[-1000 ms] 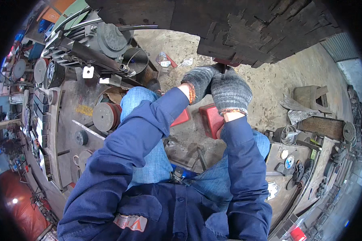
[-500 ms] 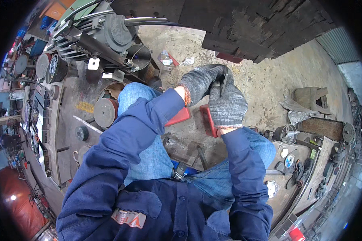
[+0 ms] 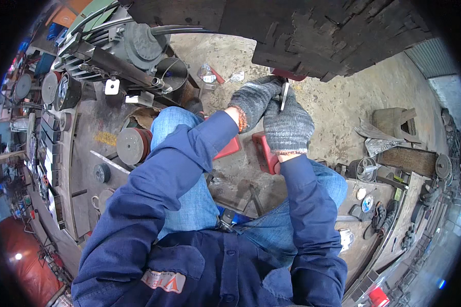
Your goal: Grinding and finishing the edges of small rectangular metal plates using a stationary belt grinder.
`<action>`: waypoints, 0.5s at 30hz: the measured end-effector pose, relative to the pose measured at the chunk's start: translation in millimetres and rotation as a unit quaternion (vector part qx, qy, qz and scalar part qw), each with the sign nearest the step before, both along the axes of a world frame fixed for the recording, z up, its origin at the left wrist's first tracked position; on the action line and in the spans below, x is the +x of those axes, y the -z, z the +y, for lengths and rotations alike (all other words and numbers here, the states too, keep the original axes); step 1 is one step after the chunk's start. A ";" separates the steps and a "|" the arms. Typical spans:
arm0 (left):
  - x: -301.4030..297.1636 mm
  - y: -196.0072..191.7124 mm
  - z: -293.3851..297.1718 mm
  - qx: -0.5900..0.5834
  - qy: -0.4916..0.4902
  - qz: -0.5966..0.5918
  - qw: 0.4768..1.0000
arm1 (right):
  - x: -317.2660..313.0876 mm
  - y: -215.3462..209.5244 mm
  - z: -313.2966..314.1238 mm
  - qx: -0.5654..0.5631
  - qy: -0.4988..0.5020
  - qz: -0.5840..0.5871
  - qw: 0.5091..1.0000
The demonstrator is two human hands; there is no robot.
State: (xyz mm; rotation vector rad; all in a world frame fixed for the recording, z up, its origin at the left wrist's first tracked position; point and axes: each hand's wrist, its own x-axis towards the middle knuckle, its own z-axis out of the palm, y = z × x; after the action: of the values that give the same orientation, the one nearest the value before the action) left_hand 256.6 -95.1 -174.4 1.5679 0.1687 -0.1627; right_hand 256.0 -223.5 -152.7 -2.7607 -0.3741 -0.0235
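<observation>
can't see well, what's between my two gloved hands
The head view shows a narrow, flat, metal-looking strip between your left hand and right hand.

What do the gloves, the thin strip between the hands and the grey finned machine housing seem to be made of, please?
Gloves: knitted yarn, perhaps cotton blend, matte mottled grey; ribbed stitches show.
Thin strip: probably metal, smooth, judging by its pale shine.
Machine housing: likely cast metal, dull grey, given its fins.

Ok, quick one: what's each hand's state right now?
Left hand: gloved, closed on the thin metal strip, fingertips partly hidden.
Right hand: gloved, closed on the same strip.
</observation>
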 end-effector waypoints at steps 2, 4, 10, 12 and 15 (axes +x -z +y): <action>1.6 2.2 0.9 0.055 -0.005 -0.010 0.998 | 3.3 1.7 1.4 0.021 -0.002 0.014 1.000; 1.0 10.6 5.4 0.205 0.008 -0.107 0.973 | 4.8 -4.4 4.8 0.026 0.001 0.035 0.999; 6.5 22.8 5.3 0.346 0.040 -0.178 0.920 | 12.5 -9.7 8.0 -0.009 0.013 0.088 0.996; 7.1 25.1 7.0 0.364 0.045 -0.182 0.912 | 14.3 -7.4 9.0 -0.012 0.013 0.091 0.996; 9.1 23.3 6.4 0.378 0.057 -0.163 0.909 | 17.0 -4.7 8.0 -0.013 0.006 0.086 0.996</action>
State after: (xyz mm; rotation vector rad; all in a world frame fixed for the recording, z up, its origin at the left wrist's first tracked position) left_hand 265.7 -88.6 -197.7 2.3555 -0.1473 0.0955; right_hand 273.1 -215.4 -148.1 -2.7646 -0.3144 0.2175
